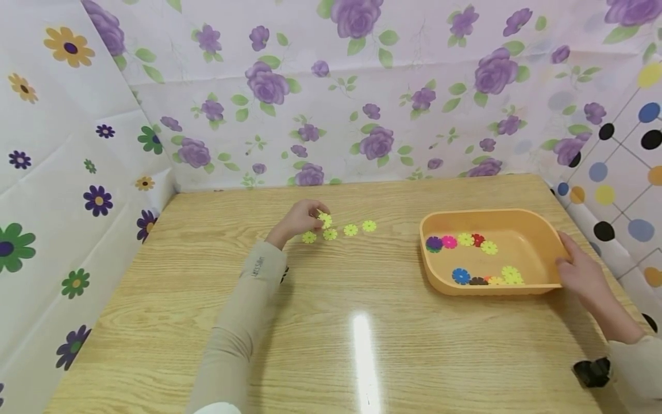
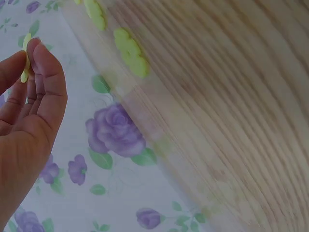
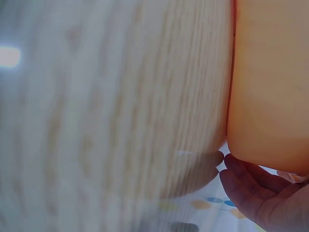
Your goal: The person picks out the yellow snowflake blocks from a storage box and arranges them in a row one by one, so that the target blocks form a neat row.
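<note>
Between thumb and fingertips my left hand (image 1: 304,218) pinches a yellow snowflake disc (image 1: 324,219), seen edge-on in the left wrist view (image 2: 26,58). Just below it on the table lies a row of yellow snowflake discs (image 1: 350,230), spaced a little apart. At the right, my right hand (image 1: 583,270) grips the right end of an orange plastic basin (image 1: 496,290), thumb at the rim and fingers low against the outer wall in the right wrist view. Inside the basin are several loose discs, among them a blue one (image 1: 461,276) and a pink one (image 1: 449,241).
The wood-grain table (image 1: 331,345) carries a bright light reflection near its front. Floral cloth (image 1: 310,103) hangs behind the table, with a daisy-patterned cloth (image 1: 72,190) on the left and a dotted one (image 1: 615,172) on the right.
</note>
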Motion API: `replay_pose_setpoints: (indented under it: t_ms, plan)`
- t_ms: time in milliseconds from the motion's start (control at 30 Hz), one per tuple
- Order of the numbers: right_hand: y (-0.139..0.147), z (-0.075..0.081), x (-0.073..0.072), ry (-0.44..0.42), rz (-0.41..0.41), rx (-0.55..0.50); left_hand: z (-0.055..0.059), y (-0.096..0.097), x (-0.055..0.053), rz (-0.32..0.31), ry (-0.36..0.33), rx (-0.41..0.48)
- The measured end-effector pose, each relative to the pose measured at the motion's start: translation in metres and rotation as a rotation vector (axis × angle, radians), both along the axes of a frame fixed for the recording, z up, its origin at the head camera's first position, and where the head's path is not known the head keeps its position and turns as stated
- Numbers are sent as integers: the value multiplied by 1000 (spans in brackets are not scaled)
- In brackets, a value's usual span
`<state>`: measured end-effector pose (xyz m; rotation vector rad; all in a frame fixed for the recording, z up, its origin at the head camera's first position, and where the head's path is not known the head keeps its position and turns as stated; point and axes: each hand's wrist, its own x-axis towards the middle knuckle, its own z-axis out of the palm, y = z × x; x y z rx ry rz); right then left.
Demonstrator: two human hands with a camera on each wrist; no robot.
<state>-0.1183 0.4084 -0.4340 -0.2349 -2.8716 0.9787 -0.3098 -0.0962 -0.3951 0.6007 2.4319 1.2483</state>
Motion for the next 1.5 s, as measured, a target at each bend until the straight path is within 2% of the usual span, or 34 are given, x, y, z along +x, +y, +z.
replay_pose_setpoints:
  t_ms: [200, 400, 733, 1133, 1333, 1500]
  plan:
    - [0, -1, 0, -3, -4, -3, -4, -13, -4, 37, -25, -39]
    - [1, 0, 0, -15, -8, -11, -4, -27, -2, 70, -51, -75]
    - [1, 1, 0, -18, -4, -21, -4, -47, -3, 87, -78, -161]
    - [0, 1, 1, -15, -11, -19, -15, -59, -5, 153, -200, -219]
    - [0, 2, 0, -18, -9, -22, -17, -60, -5, 172, -190, -265]
    - [-1, 3, 1, -20, -7, -18, -11, -58, -4, 166, -152, -314]
